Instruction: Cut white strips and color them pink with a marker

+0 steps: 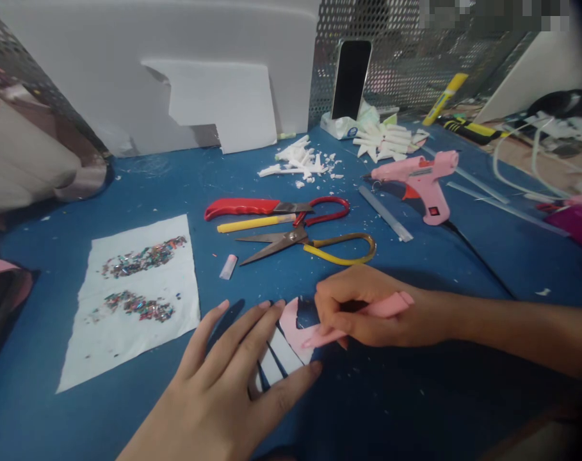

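My right hand (353, 307) is closed around a pink marker (389, 305), its tip down on a cut-out piece (295, 330). That piece is pink along its curved upper part and white on its lower strips, with dark slits between the strips. Lying flat with fingers spread, my left hand (228, 378) presses the piece against the blue table and covers its left side. A small translucent pinkish cap (228, 267) lies beyond my left fingertips. Scissors (291, 238) with one red and one yellow handle rest farther back, blades parted.
Left of my hands, a white sheet (137, 346) bears two heaps of glittery flakes. A red-handled cutter (242, 208) and yellow marker (252, 224) lie by the scissors. Behind are white scraps (303, 158), a propped phone (352, 80) and a pink glue gun (425, 182) with a trailing cord.
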Available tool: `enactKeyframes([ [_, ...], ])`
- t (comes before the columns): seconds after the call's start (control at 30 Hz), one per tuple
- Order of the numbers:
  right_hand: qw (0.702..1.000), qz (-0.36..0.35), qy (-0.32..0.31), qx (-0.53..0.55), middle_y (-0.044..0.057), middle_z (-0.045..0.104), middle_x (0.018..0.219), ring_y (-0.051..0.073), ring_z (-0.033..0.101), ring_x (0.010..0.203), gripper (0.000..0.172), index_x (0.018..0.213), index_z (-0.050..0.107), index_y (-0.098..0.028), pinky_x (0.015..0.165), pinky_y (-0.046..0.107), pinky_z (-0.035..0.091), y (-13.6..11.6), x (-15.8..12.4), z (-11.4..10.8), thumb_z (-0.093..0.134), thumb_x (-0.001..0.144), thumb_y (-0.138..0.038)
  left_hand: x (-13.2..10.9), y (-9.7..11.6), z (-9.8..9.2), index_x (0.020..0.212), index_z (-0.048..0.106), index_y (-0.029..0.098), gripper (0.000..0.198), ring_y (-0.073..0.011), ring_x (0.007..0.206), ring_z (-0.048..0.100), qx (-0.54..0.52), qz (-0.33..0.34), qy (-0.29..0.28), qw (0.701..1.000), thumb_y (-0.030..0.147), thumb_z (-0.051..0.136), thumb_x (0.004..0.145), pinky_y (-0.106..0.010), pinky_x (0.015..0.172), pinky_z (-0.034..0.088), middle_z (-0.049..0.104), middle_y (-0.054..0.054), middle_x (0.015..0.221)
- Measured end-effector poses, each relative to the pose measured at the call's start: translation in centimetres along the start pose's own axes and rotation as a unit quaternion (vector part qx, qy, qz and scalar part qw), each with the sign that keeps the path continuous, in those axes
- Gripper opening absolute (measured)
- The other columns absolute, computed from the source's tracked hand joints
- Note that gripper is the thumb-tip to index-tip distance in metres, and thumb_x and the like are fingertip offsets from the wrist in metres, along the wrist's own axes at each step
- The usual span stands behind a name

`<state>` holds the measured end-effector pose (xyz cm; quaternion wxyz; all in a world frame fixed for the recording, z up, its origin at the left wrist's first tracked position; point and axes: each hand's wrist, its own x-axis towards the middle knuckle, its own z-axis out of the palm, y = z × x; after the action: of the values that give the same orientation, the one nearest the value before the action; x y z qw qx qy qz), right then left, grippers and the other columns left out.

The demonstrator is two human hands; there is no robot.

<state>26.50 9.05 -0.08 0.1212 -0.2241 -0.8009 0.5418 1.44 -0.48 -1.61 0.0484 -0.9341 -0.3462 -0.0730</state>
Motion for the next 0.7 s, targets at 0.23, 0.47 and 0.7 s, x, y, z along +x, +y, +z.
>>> enactKeyframes([
  [0.23, 0.998, 0.026, 0.060, -0.014, -0.001, 0.055, 0.075, 0.009, 0.051, 0.067, 0.021, 0.077, 0.049, -0.017, 0.061, 0.022, 0.040, 0.00, 0.12, 0.02, 0.049, 0.095, -0.027, -0.08, 0.00, 0.02, 0.143, 0.030, 0.039, 0.062, -0.0341, 0.141, 0.021, -0.003, -0.001, -0.008, 1.000, 0.067, 0.038, 0.089, -0.059, 0.109, 0.013, 0.034, -0.014, 0.147],
  [0.47, 0.996, 0.010, 0.078, -0.033, -0.002, 0.053, 0.074, 0.009, 0.050, 0.067, 0.022, 0.076, 0.049, -0.016, 0.064, 0.022, 0.040, -0.25, 0.22, -0.15, 0.043, 0.096, -0.019, -0.06, 0.08, 0.04, 0.143, 0.031, 0.040, 0.061, -0.0337, 0.141, 0.021, -0.014, -0.008, -0.003, 1.000, 0.067, 0.036, 0.089, -0.059, 0.109, 0.012, 0.033, -0.013, 0.148],
  [0.7, 0.999, -0.007, 0.037, -0.024, -0.002, 0.053, 0.073, 0.009, 0.050, 0.066, 0.019, 0.079, 0.049, -0.016, 0.062, 0.023, 0.040, -0.23, 0.13, -0.15, 0.044, 0.096, -0.022, -0.05, 0.15, -0.04, 0.144, 0.028, 0.039, 0.061, -0.0344, 0.141, 0.023, -0.002, -0.003, -0.007, 1.000, 0.066, 0.035, 0.089, -0.060, 0.109, 0.014, 0.034, -0.014, 0.147],
])
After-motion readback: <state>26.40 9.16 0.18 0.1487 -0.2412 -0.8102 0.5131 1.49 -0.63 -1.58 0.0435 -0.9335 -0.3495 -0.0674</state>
